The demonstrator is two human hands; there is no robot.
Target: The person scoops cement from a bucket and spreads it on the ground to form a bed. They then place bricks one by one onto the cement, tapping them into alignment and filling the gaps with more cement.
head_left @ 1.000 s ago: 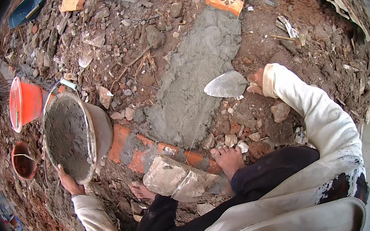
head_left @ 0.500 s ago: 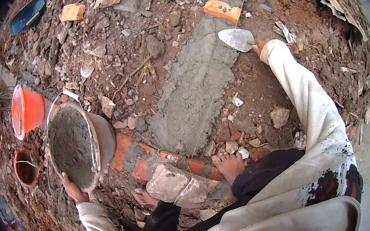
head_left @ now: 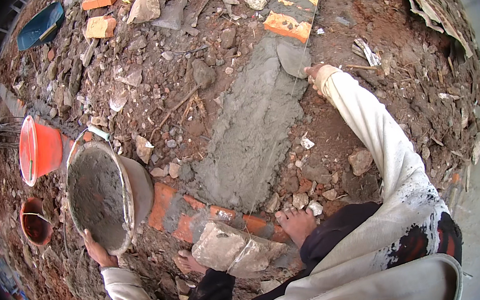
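My right hand (head_left: 316, 76) is closed round the handle of a trowel (head_left: 292, 58). The trowel's pointed blade lies on the far end of a thick bed of wet grey mortar (head_left: 250, 134), just short of a course of bricks (head_left: 288, 26). A thin taut string runs along the course's right edge and over the mortar. At the left, my left hand (head_left: 100, 251) grips the near rim of a bucket (head_left: 141, 186), which is tilted and holds grey mortar. My fingers curl over that rim.
A stone tied with string (head_left: 237, 247) rests on a near brick row (head_left: 184, 226) between my feet. Left stand an orange-red bucket (head_left: 48, 151) and a small brown pot (head_left: 35, 221). Far left are a dark teal basin (head_left: 40, 27) and loose bricks (head_left: 100, 27). Rubble covers the soil.
My right hand has moved left with the trowel, bringing its blade from the mortar's right edge onto the mortar, by the bricks. My left hand keeps its hold on the bucket.
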